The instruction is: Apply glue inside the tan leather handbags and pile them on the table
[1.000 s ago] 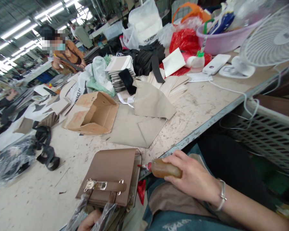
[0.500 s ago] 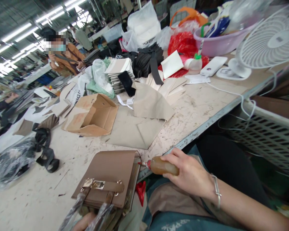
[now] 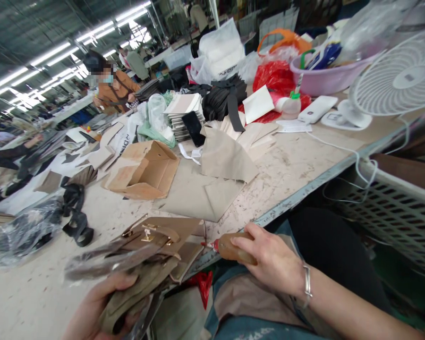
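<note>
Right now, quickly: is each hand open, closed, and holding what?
Left hand: closed, holding the tan bag.
Right hand: closed around the amber squeeze bottle.

My bag is smooth, matt taupe leather with a glossy gold metal clasp. Shiny, crinkled clear plastic film lies over it. My bottle is translucent amber plastic with a red tip. My bracelet is polished metal. The desk is rough and scuffed. The box is matt brown cardboard.
</note>
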`<state>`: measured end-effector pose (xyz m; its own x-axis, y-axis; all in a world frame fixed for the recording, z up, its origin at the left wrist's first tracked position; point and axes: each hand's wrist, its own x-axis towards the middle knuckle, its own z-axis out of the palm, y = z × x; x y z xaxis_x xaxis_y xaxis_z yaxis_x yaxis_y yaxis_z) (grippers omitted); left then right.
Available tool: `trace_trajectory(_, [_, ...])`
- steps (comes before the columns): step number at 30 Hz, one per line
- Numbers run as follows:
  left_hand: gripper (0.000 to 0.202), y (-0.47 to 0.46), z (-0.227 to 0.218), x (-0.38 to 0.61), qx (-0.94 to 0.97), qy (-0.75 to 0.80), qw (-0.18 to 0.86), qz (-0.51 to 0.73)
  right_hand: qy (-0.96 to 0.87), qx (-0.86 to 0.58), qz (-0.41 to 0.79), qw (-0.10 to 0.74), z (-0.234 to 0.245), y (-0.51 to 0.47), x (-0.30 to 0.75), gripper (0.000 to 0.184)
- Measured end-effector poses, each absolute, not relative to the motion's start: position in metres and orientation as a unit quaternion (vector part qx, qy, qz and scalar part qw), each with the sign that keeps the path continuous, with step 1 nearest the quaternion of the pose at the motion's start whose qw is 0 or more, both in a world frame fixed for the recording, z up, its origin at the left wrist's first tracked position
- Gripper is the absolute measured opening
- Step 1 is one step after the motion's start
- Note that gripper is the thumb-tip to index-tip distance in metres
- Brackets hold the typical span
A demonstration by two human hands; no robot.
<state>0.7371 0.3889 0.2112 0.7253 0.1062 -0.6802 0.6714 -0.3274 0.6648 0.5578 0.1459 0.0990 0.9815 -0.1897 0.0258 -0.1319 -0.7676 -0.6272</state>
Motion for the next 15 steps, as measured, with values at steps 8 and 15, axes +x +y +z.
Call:
trace_trajectory(8, [0.024,0.342,0.227,0.765,0.678,0.292,0.555,-0.383,0.068,-0.946,-0.054,0.313,0.092,0.149,0.555,0.031])
trace_trajectory(15, [0.028,0.345,0.22,0.786,0.692,0.236,0.524,-0.437,0.044,-0.952,-0.137,0.272,0.071,0.154,0.551,0.037])
